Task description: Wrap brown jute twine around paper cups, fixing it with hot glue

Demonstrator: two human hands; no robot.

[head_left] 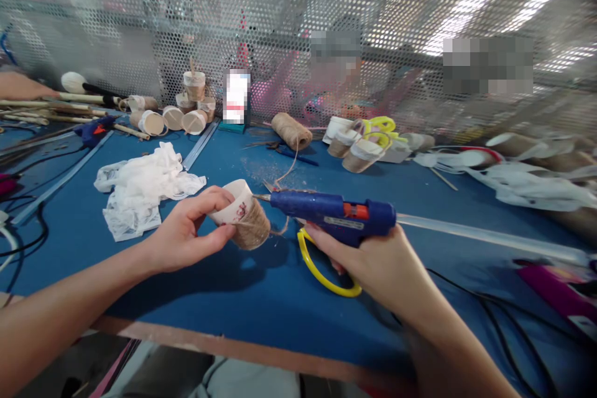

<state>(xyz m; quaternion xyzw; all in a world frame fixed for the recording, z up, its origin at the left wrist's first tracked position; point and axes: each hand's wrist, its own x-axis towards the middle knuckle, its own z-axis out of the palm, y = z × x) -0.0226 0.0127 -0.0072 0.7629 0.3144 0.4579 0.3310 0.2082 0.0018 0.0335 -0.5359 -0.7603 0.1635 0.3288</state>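
Observation:
My left hand [198, 224] grips a small paper cup [252, 224] by its rim, tilted above the table. Twine covers the cup's lower part, and a pale band with a small reddish print runs below the rim. In my right hand [359, 255] is a blue hot glue gun [317, 208], its metal nozzle at the cup's rim; whether it touches I cannot tell. A long clear glue stick [489, 239] sticks out of the gun's back. Yellow-handled scissors [321, 270] lie under my right hand, partly hidden. Twine runs from the cup toward a twine spool [291, 130].
Crumpled white lace [147, 183] lies left of the cup. Several twine-wrapped cups [193, 121] stand behind it, beside a lit phone [236, 96]. More cups [361, 152] sit back right. Black cables [504, 329] cross the right side. Another person's hand [28, 84] reaches in over sticks at far left.

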